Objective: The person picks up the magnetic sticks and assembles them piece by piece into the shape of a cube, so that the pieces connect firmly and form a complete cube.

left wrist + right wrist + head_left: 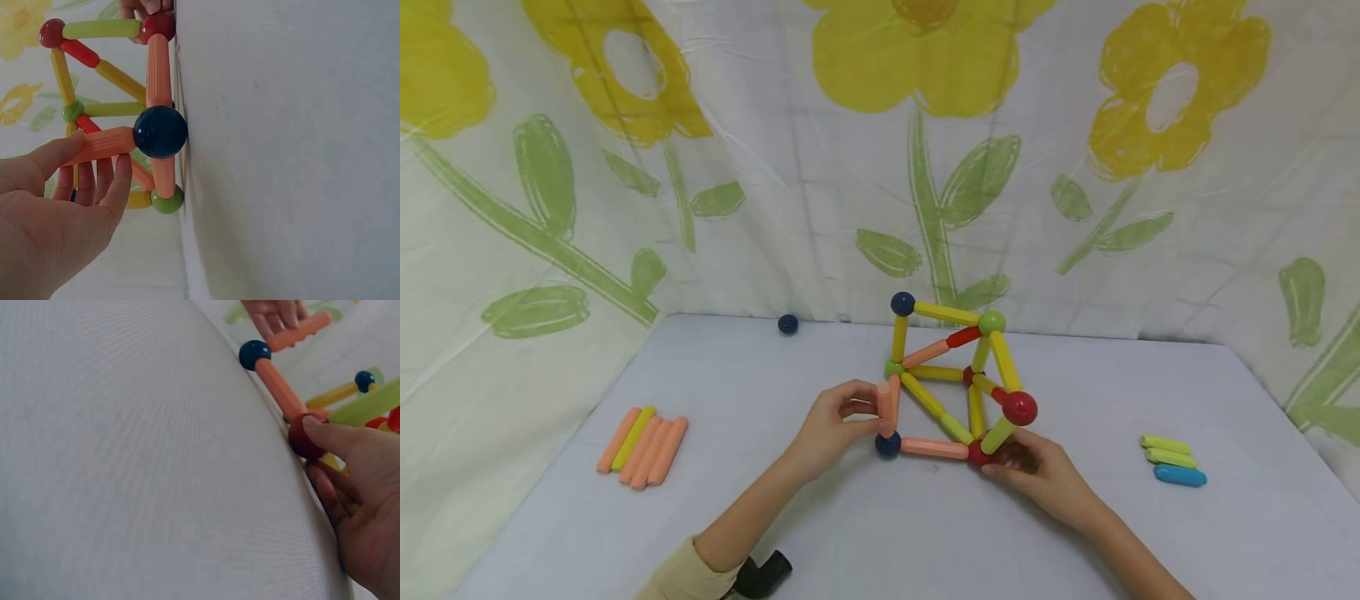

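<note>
A frame of coloured rods and balls stands at the middle of the table. My left hand point(833, 423) pinches an upright orange rod point(885, 407) between thumb and fingers; in the left wrist view that rod's end meets a dark blue ball point(160, 132) at the frame's near left corner. My right hand point(1037, 477) holds the red ball point(306, 435) at the near right corner, thumb on top of it in the right wrist view. An orange rod point(934, 448) joins these two balls. Above the right hand, a light green rod point(999, 435) rises to a larger red ball point(1020, 408).
To the left lie several orange rods point(648, 451) with one yellow rod point(633, 439) among them. Two light green rods point(1168, 451) and a blue rod point(1180, 475) lie at the right. A loose dark blue ball point(787, 324) sits near the back edge, before a flowered curtain point(775, 208).
</note>
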The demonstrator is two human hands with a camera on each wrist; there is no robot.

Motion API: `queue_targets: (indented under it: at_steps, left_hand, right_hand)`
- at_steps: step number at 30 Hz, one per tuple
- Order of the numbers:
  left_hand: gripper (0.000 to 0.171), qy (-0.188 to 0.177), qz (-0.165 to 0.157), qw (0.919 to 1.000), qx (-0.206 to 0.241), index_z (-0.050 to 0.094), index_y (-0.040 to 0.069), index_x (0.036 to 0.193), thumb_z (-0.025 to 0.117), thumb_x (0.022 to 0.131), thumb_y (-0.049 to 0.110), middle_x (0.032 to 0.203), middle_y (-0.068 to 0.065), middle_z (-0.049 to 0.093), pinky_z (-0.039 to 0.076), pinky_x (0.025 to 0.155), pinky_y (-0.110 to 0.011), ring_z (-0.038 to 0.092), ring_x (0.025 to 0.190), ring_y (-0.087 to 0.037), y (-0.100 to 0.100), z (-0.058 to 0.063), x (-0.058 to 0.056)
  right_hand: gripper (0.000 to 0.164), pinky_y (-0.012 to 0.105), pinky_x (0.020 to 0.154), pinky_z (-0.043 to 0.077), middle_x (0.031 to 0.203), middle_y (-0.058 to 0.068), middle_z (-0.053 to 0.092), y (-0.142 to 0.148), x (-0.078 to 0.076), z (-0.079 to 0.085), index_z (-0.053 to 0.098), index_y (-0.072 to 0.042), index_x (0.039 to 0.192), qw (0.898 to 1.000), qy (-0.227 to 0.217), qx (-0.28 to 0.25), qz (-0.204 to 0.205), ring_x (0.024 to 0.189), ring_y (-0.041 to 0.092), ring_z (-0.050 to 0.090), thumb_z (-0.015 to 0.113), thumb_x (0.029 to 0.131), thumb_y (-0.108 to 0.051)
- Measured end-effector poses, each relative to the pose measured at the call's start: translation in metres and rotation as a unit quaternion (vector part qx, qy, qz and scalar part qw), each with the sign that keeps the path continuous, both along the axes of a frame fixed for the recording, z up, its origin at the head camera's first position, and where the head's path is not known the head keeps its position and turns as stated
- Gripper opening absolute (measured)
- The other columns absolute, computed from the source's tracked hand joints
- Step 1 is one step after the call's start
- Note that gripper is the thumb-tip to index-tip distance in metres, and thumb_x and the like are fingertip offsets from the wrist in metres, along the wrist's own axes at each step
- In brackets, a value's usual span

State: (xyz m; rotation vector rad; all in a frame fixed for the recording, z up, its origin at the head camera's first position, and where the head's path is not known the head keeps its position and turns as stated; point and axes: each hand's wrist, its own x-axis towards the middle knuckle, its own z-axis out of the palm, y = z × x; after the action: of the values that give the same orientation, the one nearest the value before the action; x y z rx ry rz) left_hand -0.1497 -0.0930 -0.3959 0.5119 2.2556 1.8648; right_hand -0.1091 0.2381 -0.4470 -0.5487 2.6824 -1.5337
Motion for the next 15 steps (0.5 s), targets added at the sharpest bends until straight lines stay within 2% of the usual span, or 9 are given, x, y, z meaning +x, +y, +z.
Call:
queue_targets:
  at_steps: [10, 15]
  left_hand:
    - [0.032, 0.013, -0.016, 0.9998, -0.009, 0.067, -0.006, 0.126, 0.073, 0.094, -0.002, 0.121, -0.020, 0.068, 0.059, 0.095, -0.029, 0.069, 0.115, -0.035, 0.002, -0.002, -0.004]
    - [0.044, -0.003, -0.035, 0.9993, -0.008, 0.061, -0.005, 0.139, 0.074, 0.097, 0.003, 0.130, -0.022, 0.066, 0.060, 0.096, -0.031, 0.067, 0.120, -0.036, -0.009, 0.007, -0.011]
  right_hand:
    - [0.021, 0.021, 0.073, 0.055, 0.097, -0.004, 0.070, 0.000, 0.000, 0.000, 0.070, -0.013, 0.107, 1.000, 0.002, 0.001, -0.003, 0.084, 0.008, 0.061, 0.083, 0.092, -0.014]
    - [0.021, 0.021, 0.074, 0.055, 0.098, -0.004, 0.070, -0.001, 0.000, -0.001, 0.070, -0.013, 0.109, 1.000, 0.000, 0.000, 0.000, 0.084, 0.008, 0.061, 0.083, 0.092, -0.015]
